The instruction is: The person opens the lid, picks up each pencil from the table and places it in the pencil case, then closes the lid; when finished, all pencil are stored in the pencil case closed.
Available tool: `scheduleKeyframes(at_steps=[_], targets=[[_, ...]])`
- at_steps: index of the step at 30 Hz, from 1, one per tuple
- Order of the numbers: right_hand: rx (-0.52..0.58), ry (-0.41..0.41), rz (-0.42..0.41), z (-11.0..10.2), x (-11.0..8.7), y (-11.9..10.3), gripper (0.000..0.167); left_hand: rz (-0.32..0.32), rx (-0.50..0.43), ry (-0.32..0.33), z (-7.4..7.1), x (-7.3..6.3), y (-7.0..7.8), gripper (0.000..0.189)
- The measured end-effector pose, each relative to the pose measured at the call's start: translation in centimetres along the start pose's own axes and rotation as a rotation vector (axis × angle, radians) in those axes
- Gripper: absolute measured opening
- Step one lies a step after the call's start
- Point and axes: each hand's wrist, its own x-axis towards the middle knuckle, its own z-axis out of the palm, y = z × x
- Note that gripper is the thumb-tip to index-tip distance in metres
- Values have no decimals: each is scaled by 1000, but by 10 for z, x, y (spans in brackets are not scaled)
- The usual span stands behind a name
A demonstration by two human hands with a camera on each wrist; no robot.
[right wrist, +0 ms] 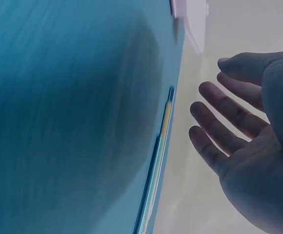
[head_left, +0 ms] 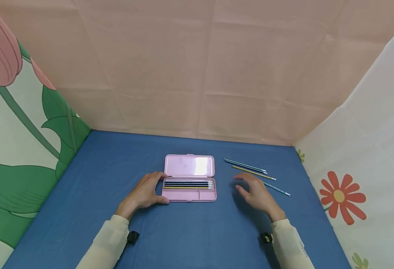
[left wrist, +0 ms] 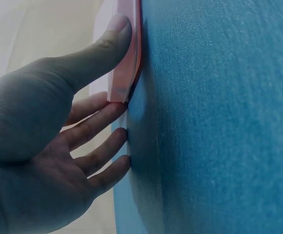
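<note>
A pink pencil case lies on the blue table with its lid raised on the far side. Inside it, several dark pencils and a yellow one lie side by side in the back part. My left hand holds the case's left end, thumb at the front edge and fingers by the hinge corner. To the right of the case, my right hand hovers above the table with fingers apart and nothing in it. Loose pencils lie beyond it: a yellow pencil, blue-green pencils and a light blue pencil, partly hidden by this hand.
The blue table runs back to a plain peach cloth wall. A flower-printed cloth bounds the right side, and a leaf-printed one the left. Each wrist carries a small black camera.
</note>
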Motion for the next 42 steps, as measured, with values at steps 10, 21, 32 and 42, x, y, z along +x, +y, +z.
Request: scheduleKeyframes(at_steps=[10,21,32,42], targets=[[-46,26,97,-23,-28,37,40,3,3,1,1,2,0,89],[-50,30,232,-50,-47,66,49,0,0,1,1,2,1,87],[-98,-47,334,-67,-59,89,49,1,5,5,1,2,0,84],[-120,-36,315,-63,-59,99,30,3,10,6,1,1,1,84]])
